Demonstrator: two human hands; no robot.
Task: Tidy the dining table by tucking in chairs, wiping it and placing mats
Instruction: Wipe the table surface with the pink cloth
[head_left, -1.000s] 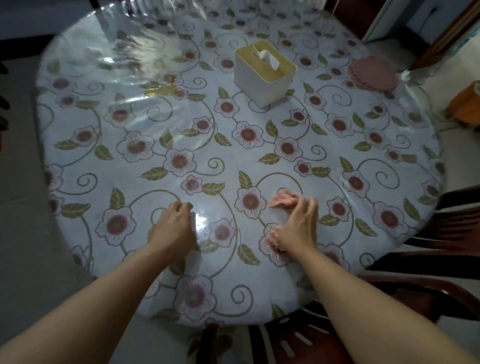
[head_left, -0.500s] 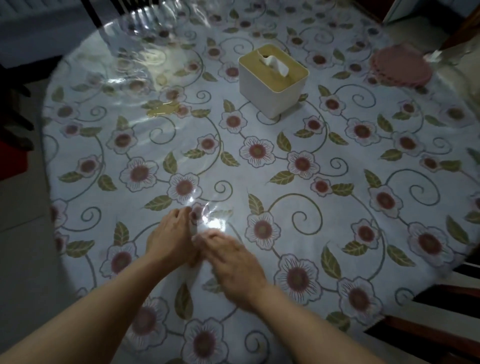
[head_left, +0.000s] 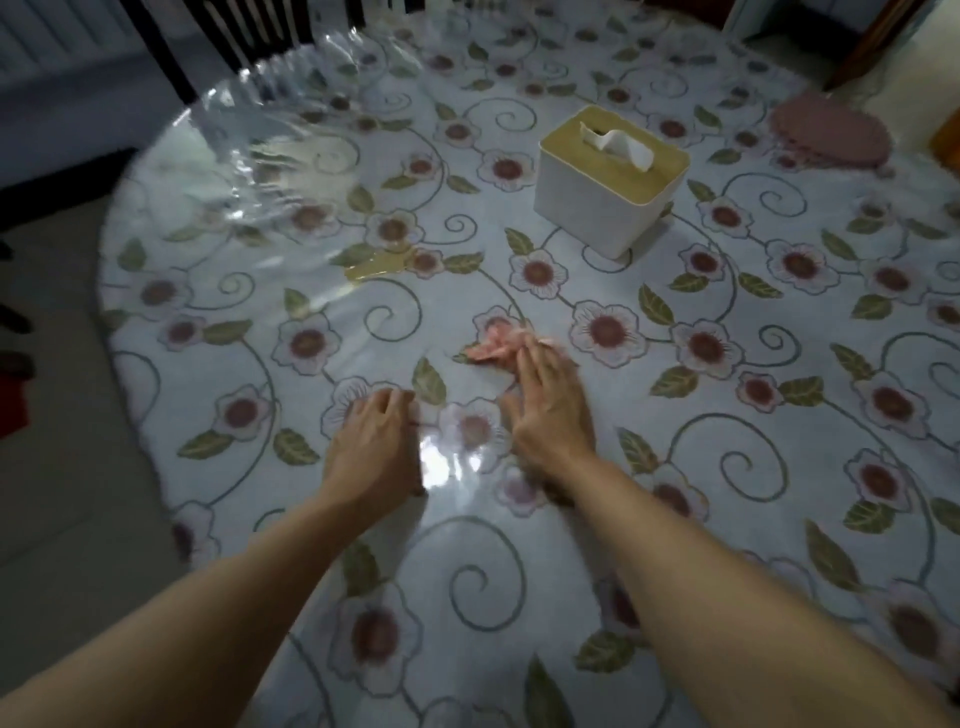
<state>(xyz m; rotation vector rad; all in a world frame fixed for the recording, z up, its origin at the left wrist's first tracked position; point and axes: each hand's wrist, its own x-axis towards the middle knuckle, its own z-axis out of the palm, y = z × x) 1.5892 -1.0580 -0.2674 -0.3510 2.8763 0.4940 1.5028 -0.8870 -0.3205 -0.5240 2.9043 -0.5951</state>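
Observation:
The round dining table (head_left: 270, 171) wears a flowered cloth under a shiny clear cover. My right hand (head_left: 550, 410) lies flat on the table, pressing a crumpled pink cloth (head_left: 493, 345) that sticks out past its fingertips. Just left of it my left hand (head_left: 374, 441) rests on the cover with its fingers curled and nothing in them. A stack of round pink mats (head_left: 831, 137) lies at the far right of the table. A dark chair (head_left: 244, 31) stands at the far side.
A white tissue box (head_left: 608, 182) with a tan lid stands beyond my right hand, toward the far right. A yellowish patch (head_left: 379, 265) shows under the clear cover near the middle. Pale floor (head_left: 57, 467) lies to the left of the table.
My right hand has slid away from me and to the right with the pink cloth, which now shows beyond the fingers. My left hand has stayed put. The view has moved closer over the table.

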